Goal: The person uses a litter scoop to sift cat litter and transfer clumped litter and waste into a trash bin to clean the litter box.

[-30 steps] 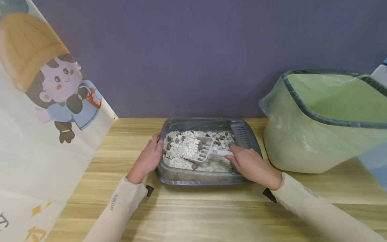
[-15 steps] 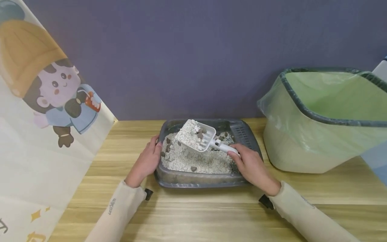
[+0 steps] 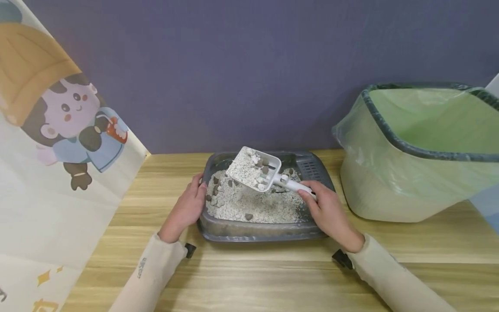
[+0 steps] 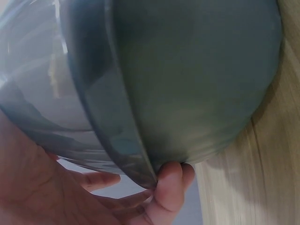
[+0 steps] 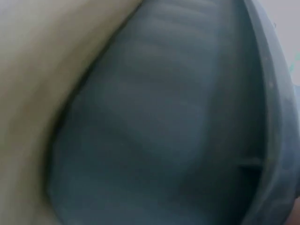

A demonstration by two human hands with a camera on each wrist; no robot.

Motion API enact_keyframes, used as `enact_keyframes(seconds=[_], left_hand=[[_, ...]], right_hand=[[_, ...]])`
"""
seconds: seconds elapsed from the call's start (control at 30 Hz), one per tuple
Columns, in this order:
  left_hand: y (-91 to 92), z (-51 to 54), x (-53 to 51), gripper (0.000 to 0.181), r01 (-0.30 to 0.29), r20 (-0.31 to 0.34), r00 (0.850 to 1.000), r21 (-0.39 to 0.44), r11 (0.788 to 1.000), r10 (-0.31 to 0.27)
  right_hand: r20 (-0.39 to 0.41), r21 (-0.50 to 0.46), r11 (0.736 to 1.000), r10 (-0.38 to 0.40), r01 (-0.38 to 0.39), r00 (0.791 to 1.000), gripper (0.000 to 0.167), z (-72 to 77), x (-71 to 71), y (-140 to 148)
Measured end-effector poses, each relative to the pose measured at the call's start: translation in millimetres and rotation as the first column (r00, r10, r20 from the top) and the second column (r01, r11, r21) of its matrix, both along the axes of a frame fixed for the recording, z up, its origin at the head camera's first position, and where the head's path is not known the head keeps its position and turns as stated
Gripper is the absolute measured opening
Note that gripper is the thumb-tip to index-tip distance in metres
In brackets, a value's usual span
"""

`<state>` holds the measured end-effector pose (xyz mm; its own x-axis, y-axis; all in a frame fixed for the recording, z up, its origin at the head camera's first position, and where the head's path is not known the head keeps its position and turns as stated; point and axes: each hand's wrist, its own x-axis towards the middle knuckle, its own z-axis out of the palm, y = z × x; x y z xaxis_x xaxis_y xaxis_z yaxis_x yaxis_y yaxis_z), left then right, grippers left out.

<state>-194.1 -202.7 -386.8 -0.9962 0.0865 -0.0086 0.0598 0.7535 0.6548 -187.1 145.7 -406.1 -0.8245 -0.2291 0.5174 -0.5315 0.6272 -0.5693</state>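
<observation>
A grey litter tray (image 3: 257,233) holds pale granular litter (image 3: 269,209) with several brown lumps in it. At the tray's left end my left hand (image 3: 184,211) grips the rim; in the left wrist view the fingers of that hand (image 4: 136,197) curl under the grey edge (image 4: 119,136). My right hand (image 3: 331,214) holds the handle of a white slotted scoop (image 3: 290,183) over the tray. Litter and a few brown lumps lie heaped on the scoop. The right wrist view shows mostly the tray's outer side (image 5: 154,108), with a sliver of skin at the lower right edge.
Right of the tray stands a large bin (image 3: 382,190) lined with a translucent green bag, its dark rim (image 3: 409,149) higher than the tray. A purple wall (image 3: 241,78) rises behind the wooden table (image 3: 253,277). A white panel with a cartoon figure (image 3: 74,108) slants along the left.
The right hand has raised the loaded scoop out of the litter, and the scoop has tilted and shifted slightly toward the back. The left hand keeps its grip on the tray.
</observation>
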Motion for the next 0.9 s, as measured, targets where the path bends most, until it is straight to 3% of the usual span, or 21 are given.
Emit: enact_keyframes(seconds=[0.4, 0.67, 0.9], left_hand=[[-2.3, 0.3, -0.1, 0.056, -0.002, -0.012, 1.0, -0.035, 0.999, 0.001], [-10.2, 1.3, 3.7, 0.056, 0.004, -0.017, 1.0, -0.07, 0.998, -0.005], [-4.5, 1.6, -1.3, 0.056, 0.032, -0.015, 0.999, -0.074, 0.997, -0.033]], right_hand=[[-0.075, -0.04, 0.999, -0.001, -0.002, 0.997, 0.024, 36.1, -6.7, 18], [-0.095, -0.059, 0.998, -0.023, 0.018, 0.995, 0.019, 44.0, -2.3, 18], [-0.087, -0.026, 0.999, 0.019, -0.021, 0.996, 0.014, 41.6, -3.1, 26]])
